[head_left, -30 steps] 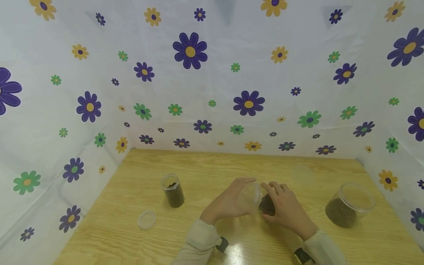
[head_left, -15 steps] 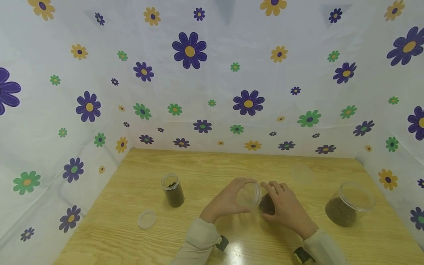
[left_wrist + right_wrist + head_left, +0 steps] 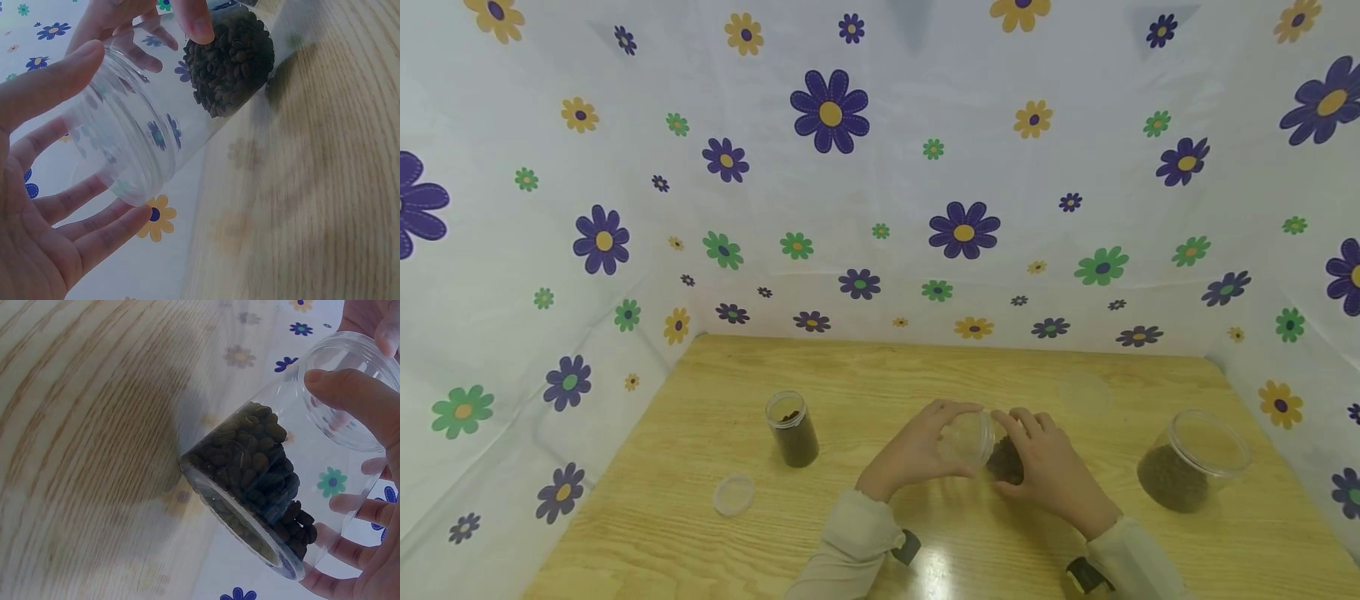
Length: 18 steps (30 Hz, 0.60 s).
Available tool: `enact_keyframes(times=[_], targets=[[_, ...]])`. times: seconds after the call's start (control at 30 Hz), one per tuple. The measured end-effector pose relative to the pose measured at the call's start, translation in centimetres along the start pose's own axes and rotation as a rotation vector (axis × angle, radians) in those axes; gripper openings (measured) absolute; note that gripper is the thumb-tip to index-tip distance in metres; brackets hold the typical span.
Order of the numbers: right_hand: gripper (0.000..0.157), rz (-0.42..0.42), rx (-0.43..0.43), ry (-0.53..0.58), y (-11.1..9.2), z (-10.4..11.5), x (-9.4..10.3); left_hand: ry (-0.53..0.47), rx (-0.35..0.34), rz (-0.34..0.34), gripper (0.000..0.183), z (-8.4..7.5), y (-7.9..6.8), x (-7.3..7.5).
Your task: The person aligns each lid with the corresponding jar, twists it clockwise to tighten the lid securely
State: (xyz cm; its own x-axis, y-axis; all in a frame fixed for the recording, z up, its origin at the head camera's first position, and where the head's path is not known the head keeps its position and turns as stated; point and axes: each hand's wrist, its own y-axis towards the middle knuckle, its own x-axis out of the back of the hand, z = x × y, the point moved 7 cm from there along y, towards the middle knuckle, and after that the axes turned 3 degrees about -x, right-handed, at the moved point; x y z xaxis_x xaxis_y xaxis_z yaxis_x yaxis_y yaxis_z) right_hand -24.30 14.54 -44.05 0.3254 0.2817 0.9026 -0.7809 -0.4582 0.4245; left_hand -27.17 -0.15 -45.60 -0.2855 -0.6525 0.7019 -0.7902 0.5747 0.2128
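My right hand [image 3: 1052, 471] grips a clear cylindrical jar [image 3: 328, 465] and tilts it, its mouth toward my left hand. Dark roasted coffee beans [image 3: 250, 456] lie heaped in its base end. In the right wrist view the jar's lower edge is right at the wooden tabletop. My left hand [image 3: 898, 458] curves thumb and fingers around a clear lid [image 3: 94, 150] at the jar's mouth, fingertips on its edge. In the left wrist view, ridged rings show around the neck, and right-hand fingers show through the clear wall.
A narrower open jar [image 3: 796, 437] of dark beans stands on the left, with a small clear lid [image 3: 733, 495] before it. A wide open jar [image 3: 1180, 475], partly filled with dark contents, stands at right. A faint clear disc [image 3: 1085, 392] lies behind. Flower-printed cloth [image 3: 880, 183] surrounds the table.
My left hand's thumb and fingers have shifted slightly on the lid and now stand wider around it. My right hand keeps the tilted jar in nearly the same place.
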Motion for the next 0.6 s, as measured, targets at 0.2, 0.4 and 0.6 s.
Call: enact_keyframes(times=[0.2, 0.4, 0.6], targets=[[0.095, 0.003, 0.002, -0.017, -0.1, -0.1, 0.0, -0.054, 0.009, -0.004, 0.08, 0.3, 0.1, -0.4], [0.094, 0.017, -0.004, -0.019, -0.1, -0.1, 0.1, -0.115, 0.049, -0.009, 0.079, 1.0, 0.2, -1.1], [0.093, 0.026, -0.021, 0.0, -0.2, -0.2, 0.0, -0.109, 0.063, -0.028, 0.078, 1.0, 0.3, -1.2]])
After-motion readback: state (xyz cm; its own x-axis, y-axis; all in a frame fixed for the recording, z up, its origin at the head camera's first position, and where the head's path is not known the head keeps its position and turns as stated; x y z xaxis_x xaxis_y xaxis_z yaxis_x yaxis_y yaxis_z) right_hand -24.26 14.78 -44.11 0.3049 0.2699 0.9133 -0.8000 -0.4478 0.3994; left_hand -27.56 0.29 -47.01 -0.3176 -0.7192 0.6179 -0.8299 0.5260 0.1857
